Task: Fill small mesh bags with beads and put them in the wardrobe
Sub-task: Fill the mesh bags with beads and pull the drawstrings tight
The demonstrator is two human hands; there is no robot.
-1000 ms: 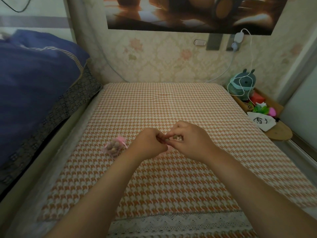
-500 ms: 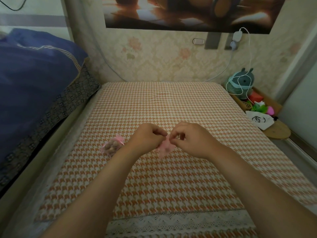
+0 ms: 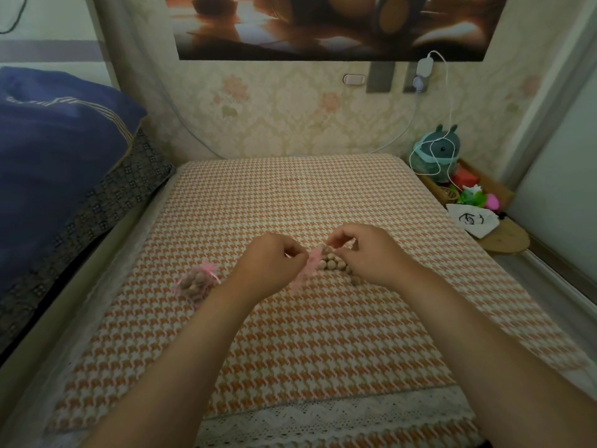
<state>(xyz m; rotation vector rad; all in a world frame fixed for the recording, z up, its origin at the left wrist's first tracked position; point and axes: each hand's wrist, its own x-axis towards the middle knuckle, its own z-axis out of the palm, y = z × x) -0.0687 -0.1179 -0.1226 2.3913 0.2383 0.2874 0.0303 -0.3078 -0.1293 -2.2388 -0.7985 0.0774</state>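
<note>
Above the middle of the bed (image 3: 290, 334), the left hand (image 3: 269, 270) and the right hand (image 3: 368, 253) each pinch with curled fingers the pink mesh bag (image 3: 308, 268), loose beads (image 3: 332, 263) lie under the right hand, and a filled bag (image 3: 197, 282) rests to the left.

The small pink mesh bag (image 3: 307, 270) is blurred and partly covered by the left hand (image 3: 269, 270); the right hand (image 3: 371, 257) hides some round tan beads (image 3: 334, 265).
</note>
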